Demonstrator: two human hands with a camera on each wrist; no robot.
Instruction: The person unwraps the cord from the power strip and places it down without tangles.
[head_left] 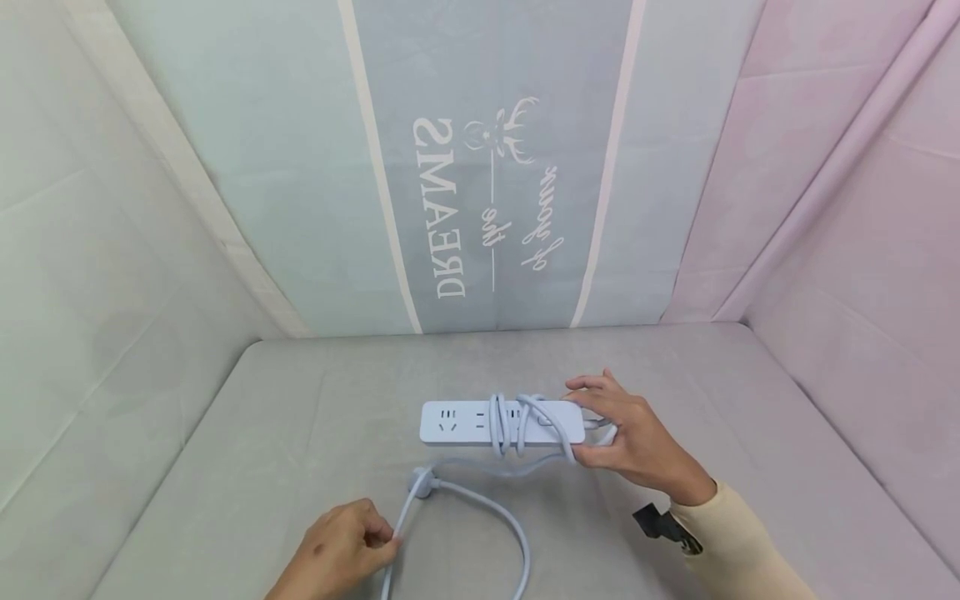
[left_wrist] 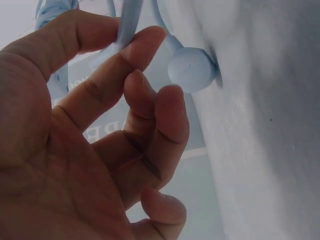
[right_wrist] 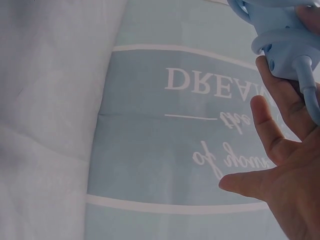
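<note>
White power strip [head_left: 501, 422] lying flat on the grey table [head_left: 247, 467], long axis running left to right; socket openings show on its upper face toward the left end. Its pale cord [head_left: 491, 504] is looped several times around the strip's middle, then runs down in a loose arc toward the near edge, with the round plug [head_left: 422, 482] resting on the table just below the strip's left end.

Right hand [head_left: 633, 437] at the strip's right end: fingers curled over the far edge, thumb on the near edge, gripping the strip; a cream sleeve [head_left: 738, 542] covers the forearm. The right wrist view shows the strip's end [right_wrist: 282, 37] and cord exit against the fingers.

Left hand [head_left: 341, 550] near the bottom edge, well apart from the strip, pinching the cord between thumb and forefinger [left_wrist: 117, 60] close below the plug [left_wrist: 191, 69]; remaining fingers curled loosely.

Backdrop: printed cloth [head_left: 491, 192].
</note>
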